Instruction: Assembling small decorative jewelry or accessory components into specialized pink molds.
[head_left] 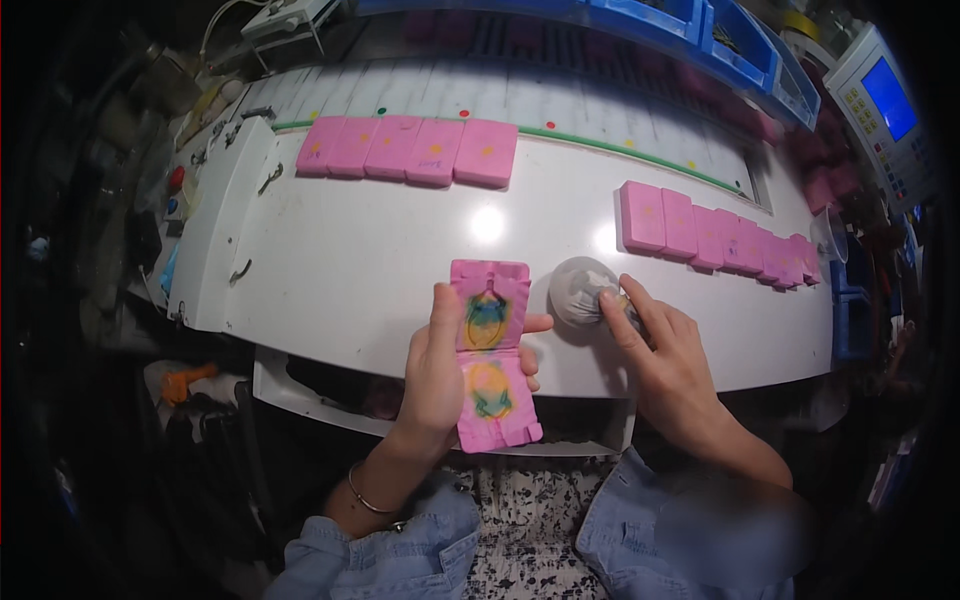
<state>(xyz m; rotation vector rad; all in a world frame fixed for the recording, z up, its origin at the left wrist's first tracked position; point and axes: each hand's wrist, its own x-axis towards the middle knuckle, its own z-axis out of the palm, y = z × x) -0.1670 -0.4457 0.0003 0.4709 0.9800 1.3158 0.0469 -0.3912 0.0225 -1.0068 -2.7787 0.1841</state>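
Observation:
My left hand point(436, 375) holds a pink rubber mold point(489, 352), opened out flat with its two halves one above the other. Each half has a rounded cavity stained green and yellow, and the cavity in the upper half tapers to a narrow channel at the top. My thumb lies along the mold's left edge, and fingertips show past its right edge. Just to the right, my right hand point(672, 365) grips a whitish bundle point(591, 298), cloth-like in look, at a small round translucent bowl point(562, 275). The fingers partly cover the bundle.
Closed pink mold blocks stand in a row at the back left point(388, 150) and another at the right point(700, 230) of the white table point(350, 260). Blue bins point(740, 60) hang above the back edge. A keypad device with a blue screen point(885, 115) stands far right.

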